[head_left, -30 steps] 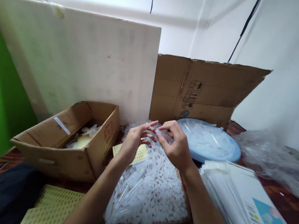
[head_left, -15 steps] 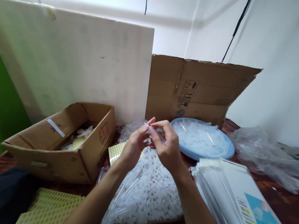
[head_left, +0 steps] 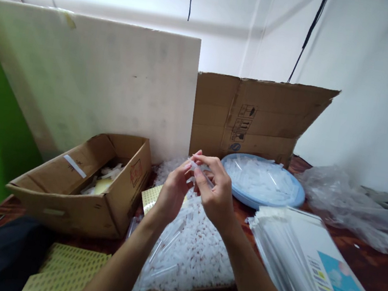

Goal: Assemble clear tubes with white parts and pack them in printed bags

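Observation:
My left hand [head_left: 173,190] and my right hand [head_left: 220,195] meet above a heap of small whitish plastic pieces [head_left: 204,249]. Between their fingertips is a small translucent plastic tube [head_left: 195,166], partly covered by the fingers. The right thumb and forefinger pinch it, its length running back toward the right palm. Left fingertips close on its far end; any separate part there is too small to make out. Several clear tubes [head_left: 166,246] lie on the heap's left side.
Left stands an open cardboard box [head_left: 119,212]; yellow dotted sticker sheets [head_left: 64,273] lie in front. A blue basin [head_left: 244,198] of translucent pieces sits behind right. Stacked plastic bags [head_left: 279,259] and crumpled clear plastic [head_left: 362,208] lie right. Cardboard [head_left: 214,114] stands behind.
Both hands stay nearly in place, with the fingers shifting slightly around the tube. More of the tube shows at the fingertips. The camera view has moved a little.

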`<state>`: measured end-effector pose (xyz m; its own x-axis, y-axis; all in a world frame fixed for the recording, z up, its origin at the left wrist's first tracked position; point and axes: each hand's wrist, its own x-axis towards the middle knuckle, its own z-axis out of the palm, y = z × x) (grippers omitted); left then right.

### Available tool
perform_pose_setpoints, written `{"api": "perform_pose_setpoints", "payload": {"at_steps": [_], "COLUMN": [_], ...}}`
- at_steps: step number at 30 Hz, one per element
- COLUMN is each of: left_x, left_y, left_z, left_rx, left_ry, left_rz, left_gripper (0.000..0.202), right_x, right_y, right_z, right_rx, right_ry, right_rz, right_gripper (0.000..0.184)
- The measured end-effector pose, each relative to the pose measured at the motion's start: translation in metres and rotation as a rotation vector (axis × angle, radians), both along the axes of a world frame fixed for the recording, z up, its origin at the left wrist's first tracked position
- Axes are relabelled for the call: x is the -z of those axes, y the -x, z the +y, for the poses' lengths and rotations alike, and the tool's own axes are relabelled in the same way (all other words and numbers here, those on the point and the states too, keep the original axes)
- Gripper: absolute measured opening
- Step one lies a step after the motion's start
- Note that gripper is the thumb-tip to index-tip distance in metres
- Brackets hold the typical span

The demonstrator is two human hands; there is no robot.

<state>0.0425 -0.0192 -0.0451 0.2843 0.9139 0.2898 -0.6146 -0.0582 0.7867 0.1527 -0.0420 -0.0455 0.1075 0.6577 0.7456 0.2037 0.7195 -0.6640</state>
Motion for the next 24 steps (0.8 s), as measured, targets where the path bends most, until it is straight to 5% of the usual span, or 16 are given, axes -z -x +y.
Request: {"api": "perform_pose_setpoints", "payload": {"at_steps": [14, 21, 24], "left_x": [0.005, 0.004, 0.003], "left_y": [0.007, 0.014, 0.012], "left_z": [0.007, 0.009, 0.007], "left_rx": [0.038, -0.217, -0.227], "left_ry": [-0.022, -0.08, -0.048], "left_rz": [0.068, 0.175, 0.134], "left_gripper": [0.038, 0.03, 0.028], "right_x": [-0.001, -0.004, -0.003], "right_y": [-0.004, -0.006, -0.002], "right_z": [0.005, 0.002, 0.0], "right_rx": [0.047, 0.082, 0.061], "right_ry": [0.003, -0.043, -0.028], "right_rz": [-0.028, -0.098, -0.049], "right_gripper": [0.012, 0.014, 0.011]}}
